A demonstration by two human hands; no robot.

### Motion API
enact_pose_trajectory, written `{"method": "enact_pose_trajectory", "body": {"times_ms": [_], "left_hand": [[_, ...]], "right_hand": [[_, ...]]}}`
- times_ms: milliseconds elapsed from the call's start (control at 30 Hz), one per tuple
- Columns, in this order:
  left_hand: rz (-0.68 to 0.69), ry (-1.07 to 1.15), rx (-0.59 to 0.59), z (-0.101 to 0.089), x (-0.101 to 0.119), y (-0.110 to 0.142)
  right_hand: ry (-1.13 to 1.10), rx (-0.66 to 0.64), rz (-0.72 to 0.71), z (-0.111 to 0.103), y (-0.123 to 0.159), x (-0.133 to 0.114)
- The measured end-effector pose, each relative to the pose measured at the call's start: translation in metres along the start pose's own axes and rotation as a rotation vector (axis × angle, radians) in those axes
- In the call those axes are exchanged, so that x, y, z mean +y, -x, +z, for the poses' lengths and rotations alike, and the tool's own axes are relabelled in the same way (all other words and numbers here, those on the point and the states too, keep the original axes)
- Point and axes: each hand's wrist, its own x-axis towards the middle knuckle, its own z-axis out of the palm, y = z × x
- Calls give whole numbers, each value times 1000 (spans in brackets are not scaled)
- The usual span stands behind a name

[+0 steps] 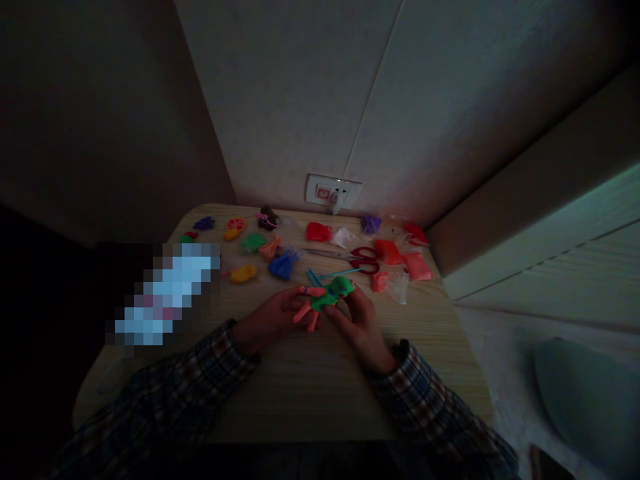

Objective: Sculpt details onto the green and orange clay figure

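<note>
A small modelling-clay figure [327, 297], with a green head and body and salmon-pink limbs, is held above the table's near half. My right hand [364, 327] grips it at the head and body between thumb and fingers. From the other side, my left hand [273, 319] is closed around the limb end, its fingertips partly hidden behind the figure. Just beyond the hands lie a thin blue tool [314, 278] and red-handled scissors [365, 257]. A bag of blue clay [283, 265] and a yellow clay lump [243, 273] are past my left hand.
Across the wooden table [300, 393] several clay bags are spread, among them red [319, 231], orange [388, 252] and purple [371, 224]. A lit, pixelated screen [167, 293] stands at the left. Behind the table is a wall socket [333, 192] with a plug.
</note>
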Motion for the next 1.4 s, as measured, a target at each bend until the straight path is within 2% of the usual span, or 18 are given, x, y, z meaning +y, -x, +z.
{"method": "enact_pose_trajectory", "body": {"times_ms": [200,733,833,1133,1400], "left_hand": [[59,-16,-63,-5,-4,-1],[27,35,-123,-5,-6,1],[-12,45,-108,-3,-4,3],[-6,27,-70,-5,-4,1],[9,24,-65,-8,-8,-2]], "right_hand": [[10,-14,10,-1,-1,-3],[-32,44,46,-1,0,0],[-41,37,48,-2,-1,0],[-12,32,29,-2,-2,-1],[42,-41,-65,-2,-2,-8]]}}
